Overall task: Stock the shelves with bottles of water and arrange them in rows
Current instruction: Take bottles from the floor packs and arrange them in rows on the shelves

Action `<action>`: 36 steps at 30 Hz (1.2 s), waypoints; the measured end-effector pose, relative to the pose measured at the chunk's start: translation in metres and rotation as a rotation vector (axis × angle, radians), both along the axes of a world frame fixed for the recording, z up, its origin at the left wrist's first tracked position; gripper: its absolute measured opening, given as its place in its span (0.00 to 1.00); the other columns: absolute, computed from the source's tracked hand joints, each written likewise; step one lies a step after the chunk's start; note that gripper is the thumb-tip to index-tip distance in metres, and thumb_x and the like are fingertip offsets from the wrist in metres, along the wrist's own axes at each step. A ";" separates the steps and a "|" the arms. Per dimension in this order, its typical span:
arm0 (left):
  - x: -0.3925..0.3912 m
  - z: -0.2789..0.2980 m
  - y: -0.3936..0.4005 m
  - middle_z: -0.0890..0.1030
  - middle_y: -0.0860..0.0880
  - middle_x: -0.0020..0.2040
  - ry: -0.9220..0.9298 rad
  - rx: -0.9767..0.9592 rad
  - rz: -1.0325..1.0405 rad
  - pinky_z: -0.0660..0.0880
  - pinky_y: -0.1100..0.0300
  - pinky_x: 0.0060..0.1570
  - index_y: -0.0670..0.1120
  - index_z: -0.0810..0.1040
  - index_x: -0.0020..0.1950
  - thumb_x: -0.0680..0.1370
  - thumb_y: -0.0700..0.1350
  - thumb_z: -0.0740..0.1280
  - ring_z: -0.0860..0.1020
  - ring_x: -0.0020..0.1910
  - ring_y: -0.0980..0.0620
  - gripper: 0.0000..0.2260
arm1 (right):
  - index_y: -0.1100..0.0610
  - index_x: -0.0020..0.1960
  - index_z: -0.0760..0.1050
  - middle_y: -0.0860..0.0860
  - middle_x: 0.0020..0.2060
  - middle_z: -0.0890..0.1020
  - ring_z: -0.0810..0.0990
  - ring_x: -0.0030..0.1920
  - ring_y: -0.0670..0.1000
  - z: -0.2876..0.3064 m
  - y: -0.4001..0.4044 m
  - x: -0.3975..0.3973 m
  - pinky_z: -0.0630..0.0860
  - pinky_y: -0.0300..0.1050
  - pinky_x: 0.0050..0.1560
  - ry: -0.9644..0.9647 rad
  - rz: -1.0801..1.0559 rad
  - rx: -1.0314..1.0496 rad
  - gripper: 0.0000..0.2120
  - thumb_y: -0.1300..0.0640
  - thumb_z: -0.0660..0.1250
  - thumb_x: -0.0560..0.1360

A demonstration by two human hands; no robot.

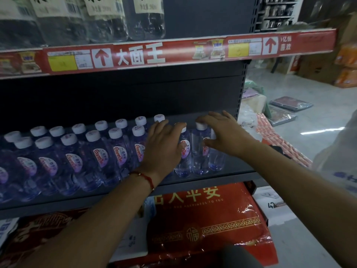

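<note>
Reaching onto shelf (237, 174), left hand (164, 146) and right hand (222, 130), fingers spread, touch rightmost water bottles (201, 149) in row.

— How is the scene lit?
— Dimly; the shelf (193, 111) recess is sunk in shadow, while glare is thrown off the floor (309, 132).
— And sharpness?
— Edges are bent and blurred.

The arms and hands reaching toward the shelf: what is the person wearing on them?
Both forearms are bare, with no sleeves and no gloves in view. The left hand has a thin red string bracelet around its wrist. The right hand and its wrist show no jewellery or watch. No rings are visible on the fingers.
</note>
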State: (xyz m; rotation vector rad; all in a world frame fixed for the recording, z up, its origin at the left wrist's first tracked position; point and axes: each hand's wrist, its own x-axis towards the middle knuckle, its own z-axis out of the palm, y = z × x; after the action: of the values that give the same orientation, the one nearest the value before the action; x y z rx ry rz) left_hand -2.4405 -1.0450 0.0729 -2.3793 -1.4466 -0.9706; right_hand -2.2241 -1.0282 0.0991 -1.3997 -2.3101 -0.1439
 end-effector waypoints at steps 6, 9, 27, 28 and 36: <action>-0.002 0.006 0.002 0.79 0.47 0.63 -0.051 -0.096 -0.023 0.53 0.48 0.74 0.50 0.71 0.70 0.79 0.49 0.68 0.58 0.77 0.42 0.20 | 0.52 0.69 0.70 0.51 0.67 0.75 0.69 0.72 0.54 -0.002 0.007 0.003 0.55 0.58 0.77 0.041 0.040 -0.006 0.27 0.54 0.75 0.72; 0.001 0.011 0.004 0.78 0.46 0.64 0.010 -0.171 -0.015 0.50 0.46 0.75 0.51 0.67 0.71 0.77 0.53 0.70 0.51 0.79 0.41 0.24 | 0.52 0.68 0.70 0.51 0.66 0.76 0.72 0.69 0.53 -0.002 0.005 0.004 0.55 0.57 0.76 0.041 0.043 -0.013 0.29 0.54 0.75 0.70; 0.001 0.003 0.003 0.79 0.46 0.64 -0.097 -0.074 -0.072 0.49 0.48 0.77 0.50 0.71 0.70 0.78 0.49 0.70 0.57 0.75 0.48 0.21 | 0.51 0.76 0.63 0.53 0.71 0.72 0.62 0.75 0.54 -0.012 0.005 0.005 0.46 0.51 0.78 -0.064 0.007 0.083 0.36 0.48 0.74 0.72; 0.001 0.004 0.002 0.79 0.46 0.64 -0.106 -0.066 -0.075 0.50 0.47 0.77 0.49 0.72 0.69 0.78 0.48 0.71 0.57 0.75 0.49 0.20 | 0.51 0.76 0.64 0.53 0.71 0.72 0.61 0.76 0.56 -0.011 0.004 0.006 0.47 0.51 0.77 -0.046 0.028 0.068 0.37 0.48 0.75 0.71; 0.002 0.001 -0.001 0.81 0.38 0.60 -0.151 -0.001 -0.061 0.60 0.40 0.71 0.43 0.78 0.65 0.74 0.43 0.76 0.57 0.69 0.51 0.20 | 0.48 0.76 0.63 0.46 0.65 0.75 0.76 0.63 0.48 -0.010 0.006 0.032 0.74 0.49 0.64 0.718 -0.056 -0.379 0.43 0.47 0.80 0.67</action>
State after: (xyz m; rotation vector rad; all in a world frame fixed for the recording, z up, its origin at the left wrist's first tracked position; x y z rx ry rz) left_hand -2.4381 -1.0460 0.0744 -2.4099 -1.4305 -1.1883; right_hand -2.1923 -1.0225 0.0894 -1.3812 -1.7389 0.7009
